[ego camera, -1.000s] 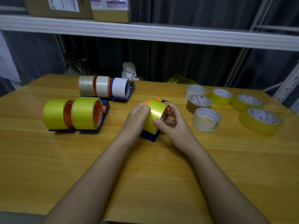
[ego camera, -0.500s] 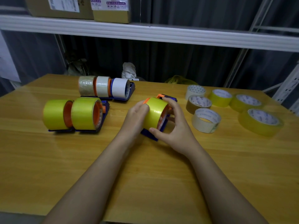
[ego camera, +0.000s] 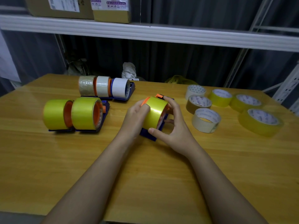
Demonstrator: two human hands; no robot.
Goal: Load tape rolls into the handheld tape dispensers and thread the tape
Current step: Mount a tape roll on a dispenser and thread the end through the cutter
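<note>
Head view showed the yellow roll (ego camera: 154, 113) seated in the blue dispenser (ego camera: 148, 135) at table centre, axis running left-right, left hand (ego camera: 135, 116) gripping its left side, right hand (ego camera: 174, 126) cupping the open right face

A wooden counter (ego camera: 145, 183) fills the lower view. Above it runs a white shelf (ego camera: 161, 33), and on that shelf sit two cardboard boxes: a big one (ego camera: 40, 8) at the left, a smaller labelled one (ego camera: 111, 15) just beside it. Behind the counter's far edge hangs a dark curtain (ego camera: 186, 65), with a crumpled white bag (ego camera: 128, 71) and a yellowish bundle (ego camera: 179, 79) against it.
</note>
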